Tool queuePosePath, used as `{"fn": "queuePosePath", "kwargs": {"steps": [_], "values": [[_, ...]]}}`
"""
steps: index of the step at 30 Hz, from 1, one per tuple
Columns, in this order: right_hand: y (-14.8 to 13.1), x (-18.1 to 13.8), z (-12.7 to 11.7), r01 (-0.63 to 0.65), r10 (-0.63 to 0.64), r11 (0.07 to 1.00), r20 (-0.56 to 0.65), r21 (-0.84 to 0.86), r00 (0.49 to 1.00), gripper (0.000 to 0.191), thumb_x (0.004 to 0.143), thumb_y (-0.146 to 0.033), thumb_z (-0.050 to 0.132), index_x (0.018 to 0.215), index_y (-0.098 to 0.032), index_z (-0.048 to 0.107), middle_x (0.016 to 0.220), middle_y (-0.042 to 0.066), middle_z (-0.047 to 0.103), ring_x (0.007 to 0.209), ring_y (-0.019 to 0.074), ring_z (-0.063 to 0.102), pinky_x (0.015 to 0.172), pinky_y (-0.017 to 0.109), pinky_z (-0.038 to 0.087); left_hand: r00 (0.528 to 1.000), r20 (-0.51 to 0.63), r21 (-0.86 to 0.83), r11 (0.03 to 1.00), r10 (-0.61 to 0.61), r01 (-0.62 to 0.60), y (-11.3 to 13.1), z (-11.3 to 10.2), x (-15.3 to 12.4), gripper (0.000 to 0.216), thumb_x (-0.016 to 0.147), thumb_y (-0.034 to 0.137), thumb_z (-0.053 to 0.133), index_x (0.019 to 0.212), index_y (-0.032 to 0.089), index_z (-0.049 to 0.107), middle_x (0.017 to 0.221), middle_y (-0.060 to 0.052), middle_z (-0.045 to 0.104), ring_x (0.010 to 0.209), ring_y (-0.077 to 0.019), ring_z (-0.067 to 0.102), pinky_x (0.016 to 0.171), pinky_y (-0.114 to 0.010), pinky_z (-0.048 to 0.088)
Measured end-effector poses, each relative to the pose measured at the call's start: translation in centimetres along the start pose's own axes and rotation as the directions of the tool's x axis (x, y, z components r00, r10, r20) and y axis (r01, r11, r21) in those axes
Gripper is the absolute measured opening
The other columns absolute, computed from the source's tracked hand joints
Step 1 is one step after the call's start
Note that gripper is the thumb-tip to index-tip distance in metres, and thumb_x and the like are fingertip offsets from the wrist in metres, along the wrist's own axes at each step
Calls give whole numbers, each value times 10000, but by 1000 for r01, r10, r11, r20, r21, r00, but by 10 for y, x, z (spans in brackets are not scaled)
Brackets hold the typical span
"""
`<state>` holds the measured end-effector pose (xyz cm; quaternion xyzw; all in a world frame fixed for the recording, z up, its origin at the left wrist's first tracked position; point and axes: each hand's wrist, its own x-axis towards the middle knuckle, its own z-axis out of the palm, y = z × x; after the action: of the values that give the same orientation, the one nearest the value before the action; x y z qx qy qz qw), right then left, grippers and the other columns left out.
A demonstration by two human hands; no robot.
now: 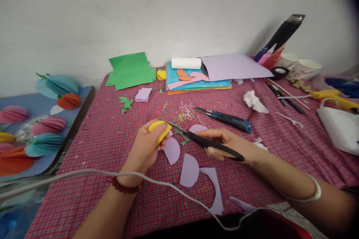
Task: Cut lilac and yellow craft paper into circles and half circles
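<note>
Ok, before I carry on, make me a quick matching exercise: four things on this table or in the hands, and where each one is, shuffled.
Things
1. scissors
2. yellow paper
3. orange pieces
4. box cutter

Places
A. on top of the blue packet
B. in the right hand
C. lying directly on the checked cloth
D. in the left hand

Pairs: 1-B, 2-D, 3-A, 4-C
</note>
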<state>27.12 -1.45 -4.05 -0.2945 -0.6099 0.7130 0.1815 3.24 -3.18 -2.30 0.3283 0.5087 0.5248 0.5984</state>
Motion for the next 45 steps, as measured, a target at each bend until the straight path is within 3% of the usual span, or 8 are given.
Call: {"fn": "queuePosePath", "kwargs": {"steps": [16, 24, 27, 32, 36, 39, 42, 45], "values": [[-10, 1, 6, 5, -5, 999, -1, -48, 1000, 479, 854, -419, 623, 1232, -135, 549, 621, -65, 392, 425, 20, 303, 381, 176, 207, 1000, 3, 33, 999, 23, -23, 2, 0, -1, 136, 716, 237, 644, 669, 150, 551, 548, 20, 582, 403, -50, 439, 382, -166, 293], [-3, 7, 0, 103, -79, 989, -205, 106, 975, 525, 856, -425, 622, 1295, -157, 516, 689, -23, 507, 446, 29, 355, 399, 189, 210, 996, 78, 93, 995, 33, -40, 4, -1, -4, 164, 669, 173, 702, 735, 175, 552, 554, 51, 550, 410, -46, 394, 377, -162, 275], [-5, 6, -2, 130, -100, 983, -224, 127, 969, 513, 854, -414, 629, 1286, -159, 522, 684, -23, 504, 456, 31, 360, 418, 192, 217, 997, 25, 79, 994, 67, -69, 3, -5, -2, 199, 619, 186, 772, 742, 154, 619, 531, 63, 517, 414, -32, 375, 392, -158, 283], [-10, 4, 2, 127, -112, 988, -166, 86, 980, 657, 786, -501, 675, 1298, -129, 499, 684, -28, 478, 488, 48, 374, 442, 200, 257, 990, -48, -34, 991, 131, -133, 5, -8, 3, 200, 578, 189, 802, 653, 129, 627, 538, 54, 533, 412, -15, 364, 391, -150, 272], [-6, 3, 2, 95, -88, 994, -121, 56, 989, 699, 772, -526, 677, 1318, -139, 473, 734, -13, 486, 529, 61, 391, 466, 206, 284, 984, -107, -112, 982, 139, -151, 5, -9, 6, 189, 649, 256, 772, 737, 149, 644, 658, 20, 625, 552, -68, 553, 516, -174, 436], [-4, 2, 0, 113, -111, 993, -77, 26, 991, 698, 800, -538, 641, 1359, -171, 441, 778, 0, 484, 586, 76, 389, 502, 212, 300, 990, -54, -137, 982, 127, -134, 5, -11, 6, 171, 676, 205, 748, 770, 172, 610, 731, 26, 649, 644, -94, 613, 634, -225, 506], [-4, 1, -1, 142, -142, 990, -25, 0, 990, 708, 807, -554, 624, 1385, -199, 420, 825, 13, 477, 653, 96, 386, 535, 221, 304, 993, 15, -104, 988, 118, -115, 8, -12, 4, 155, 694, 202, 723, 778, 177, 595, 708, 38, 622, 591, -91, 588, 586, -237, 511], [-8, 0, 0, 137, -137, 990, 8, -12, 990, 676, 800, -547, 636, 1351, -197, 455, 810, 2, 461, 652, 93, 372, 538, 217, 304, 993, 7, -40, 993, 115, -114, 11, -10, 3, 155, 695, 257, 724, 750, 165, 611, 648, 35, 596, 522, -84, 540, 488, -209, 471]]}}
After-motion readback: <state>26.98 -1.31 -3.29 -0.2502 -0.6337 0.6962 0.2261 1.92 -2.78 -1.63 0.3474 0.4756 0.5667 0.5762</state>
